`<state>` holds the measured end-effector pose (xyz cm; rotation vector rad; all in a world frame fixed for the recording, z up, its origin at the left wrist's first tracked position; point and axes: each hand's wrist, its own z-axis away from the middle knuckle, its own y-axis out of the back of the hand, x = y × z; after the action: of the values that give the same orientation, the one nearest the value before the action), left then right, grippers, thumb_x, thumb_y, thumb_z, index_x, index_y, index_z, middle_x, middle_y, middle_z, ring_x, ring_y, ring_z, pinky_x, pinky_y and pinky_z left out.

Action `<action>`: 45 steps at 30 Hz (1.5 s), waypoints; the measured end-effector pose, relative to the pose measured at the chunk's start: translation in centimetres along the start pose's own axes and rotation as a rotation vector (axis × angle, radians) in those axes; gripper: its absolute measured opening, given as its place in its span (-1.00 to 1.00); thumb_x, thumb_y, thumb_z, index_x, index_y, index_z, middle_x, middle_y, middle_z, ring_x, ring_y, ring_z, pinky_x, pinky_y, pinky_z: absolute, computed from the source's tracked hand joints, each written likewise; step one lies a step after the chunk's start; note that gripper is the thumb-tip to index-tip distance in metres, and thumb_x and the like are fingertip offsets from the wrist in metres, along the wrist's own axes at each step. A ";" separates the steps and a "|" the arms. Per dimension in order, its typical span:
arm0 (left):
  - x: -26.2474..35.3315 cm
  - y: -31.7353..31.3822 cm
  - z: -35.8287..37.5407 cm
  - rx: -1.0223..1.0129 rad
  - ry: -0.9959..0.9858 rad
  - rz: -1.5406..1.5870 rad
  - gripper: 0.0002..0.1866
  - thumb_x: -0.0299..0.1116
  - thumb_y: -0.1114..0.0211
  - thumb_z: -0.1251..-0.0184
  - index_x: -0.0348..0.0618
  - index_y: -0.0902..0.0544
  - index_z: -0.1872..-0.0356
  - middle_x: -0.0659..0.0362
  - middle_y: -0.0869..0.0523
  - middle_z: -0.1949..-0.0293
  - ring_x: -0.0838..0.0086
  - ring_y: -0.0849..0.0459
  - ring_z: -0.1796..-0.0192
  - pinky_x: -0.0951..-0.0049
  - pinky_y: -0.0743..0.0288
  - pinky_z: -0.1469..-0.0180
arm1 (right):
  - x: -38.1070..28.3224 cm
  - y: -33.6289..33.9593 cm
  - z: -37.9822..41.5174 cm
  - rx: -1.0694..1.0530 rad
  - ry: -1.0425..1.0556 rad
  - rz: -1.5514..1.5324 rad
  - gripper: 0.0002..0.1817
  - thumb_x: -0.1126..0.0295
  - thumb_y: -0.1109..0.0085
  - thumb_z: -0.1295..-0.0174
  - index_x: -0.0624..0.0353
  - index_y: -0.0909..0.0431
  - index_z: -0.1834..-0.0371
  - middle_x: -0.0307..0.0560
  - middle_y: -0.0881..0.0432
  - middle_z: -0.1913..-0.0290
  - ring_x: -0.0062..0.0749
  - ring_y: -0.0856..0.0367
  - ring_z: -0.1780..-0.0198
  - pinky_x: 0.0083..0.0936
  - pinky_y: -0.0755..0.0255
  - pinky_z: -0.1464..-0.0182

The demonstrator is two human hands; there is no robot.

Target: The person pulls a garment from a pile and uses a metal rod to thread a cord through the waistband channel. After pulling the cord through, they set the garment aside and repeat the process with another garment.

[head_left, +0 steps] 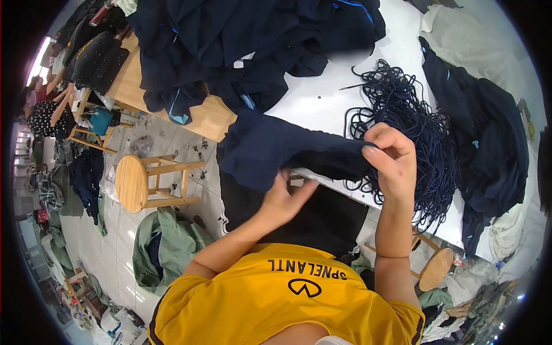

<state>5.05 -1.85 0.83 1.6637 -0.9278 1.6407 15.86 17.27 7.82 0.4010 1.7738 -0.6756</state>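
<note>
A navy fabric garment piece [276, 144] stretches across the table's near edge in front of me. My right hand [395, 161] pinches its right end between thumb and fingers. My left hand [286, 198] is at the lower edge of the cloth, thumb spread from the fingers; the fingertips are slightly blurred and partly against the fabric. A large tangle of navy cords [411, 126] lies on the white table [310, 100], just behind and beside my right hand. One cord end with a thin tip points left.
Dark navy garments [241, 40] are heaped at the back, and more navy garments [489, 132] lie on the right. A wooden stool [132, 183] and a green sack [167, 247] stand on the left floor. Another stool [436, 269] is at right. People [49, 118] work far left.
</note>
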 end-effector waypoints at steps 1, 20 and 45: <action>0.4 0.3 -0.9 0.140 -0.075 -0.051 -0.63 -0.31 -0.37 -0.27 -0.27 -0.57 -0.04 0.07 -0.63 0.04 0.42 -0.62 0.00 0.41 -0.48 -0.08 | -1.0 -1.3 0.3 0.036 0.010 -0.066 -0.85 0.69 -0.35 0.00 0.27 -0.55 0.47 -0.02 -0.66 0.23 -0.41 -0.61 0.14 -0.53 -0.50 0.05; 7.9 9.5 -9.6 -0.436 -0.088 -0.674 -0.69 -0.50 -0.36 -0.01 -0.41 -0.62 0.18 0.02 -0.68 0.26 0.37 -0.65 0.19 0.47 -0.47 0.07 | -0.1 1.5 0.7 0.242 0.006 0.171 -0.79 0.72 0.08 0.03 0.14 -0.20 0.62 0.13 -0.71 0.14 -0.63 -0.45 0.25 -0.65 -0.32 0.17; 6.4 7.8 -9.8 -0.704 -0.253 -0.753 -0.52 -0.18 -0.47 -0.05 -0.09 -0.69 -0.03 0.19 -0.64 0.36 0.37 -0.58 0.36 0.43 -0.45 0.29 | 2.2 1.5 0.3 -0.023 0.017 0.475 -0.84 0.68 -0.12 0.04 0.28 -0.40 0.68 -0.13 -0.54 0.55 -0.61 -0.43 0.52 -0.67 -0.34 0.40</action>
<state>-7.06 1.43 7.24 1.4500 -0.7297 0.5224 16.29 18.06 5.35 0.7824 1.6164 -0.3140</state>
